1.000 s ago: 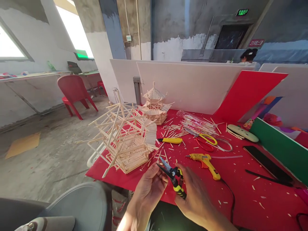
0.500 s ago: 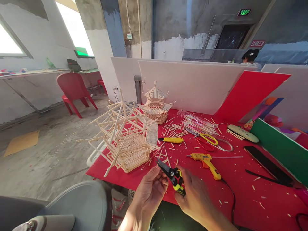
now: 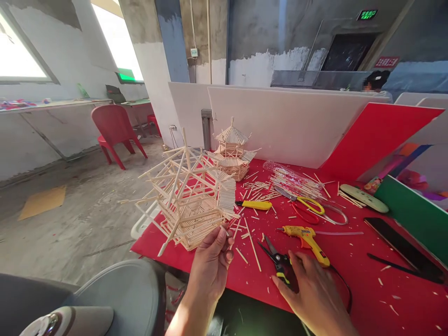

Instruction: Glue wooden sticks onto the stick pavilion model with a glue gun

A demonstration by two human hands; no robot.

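My left hand (image 3: 212, 265) is raised at the table's front edge. Its fingertips are pinched together right at the lower edge of the big stick-built pavilion frame (image 3: 189, 200), and what they pinch is too small to make out. My right hand (image 3: 312, 291) lies flat on the red table (image 3: 350, 289) with its fingers stretched over the handles of the black and yellow cutters (image 3: 277, 260). The cutters rest on the table with their blades apart. Loose sticks (image 3: 252, 242) lie between my two hands.
A smaller finished stick pavilion (image 3: 232, 148) stands behind the frame. Around them lie a yellow utility knife (image 3: 255, 204), yellow scissors (image 3: 304, 203), a yellow glue gun (image 3: 305, 236), a bag of sticks (image 3: 292, 179) and a black phone (image 3: 402, 247). White and red boards stand behind; another person sits beyond.
My right hand has lowered the cutters from the air onto the table and flattened over them. My left hand has moved up to the edge of the big stick frame.
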